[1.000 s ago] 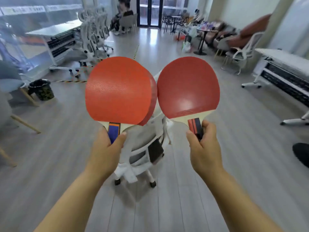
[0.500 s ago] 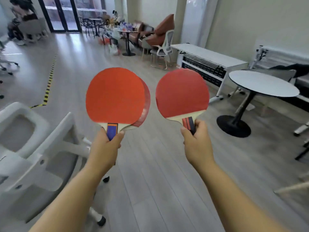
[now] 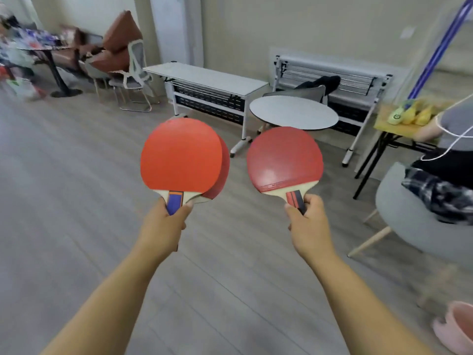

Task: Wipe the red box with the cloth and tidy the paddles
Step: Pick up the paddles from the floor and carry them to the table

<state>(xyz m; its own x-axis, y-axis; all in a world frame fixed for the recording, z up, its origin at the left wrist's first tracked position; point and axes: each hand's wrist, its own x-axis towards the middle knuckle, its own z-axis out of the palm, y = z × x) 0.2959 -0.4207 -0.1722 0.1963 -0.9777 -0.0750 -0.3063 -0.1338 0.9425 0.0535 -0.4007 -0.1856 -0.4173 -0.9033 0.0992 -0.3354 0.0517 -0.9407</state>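
Left hand (image 3: 163, 224) gripping two stacked orange-red rubber paddles (image 3: 180, 155), right hand (image 3: 311, 226) gripping one dark-red rubber paddle (image 3: 284, 160), blades upright, just apart, above grey plank floor (image 3: 76, 201)

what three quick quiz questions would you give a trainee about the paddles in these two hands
1. True or false: the right hand grips two paddles.
2. The left hand grips an orange-red rubber paddle stacked in front of a darker red paddle. The front one's handle is mostly: A blue, B green, C white.
3. Which piece of furniture shows just behind the top of the dark red wooden-necked paddle in the right hand?

Key: 1 false, it grips one. 2 A. 3 the round grey table.
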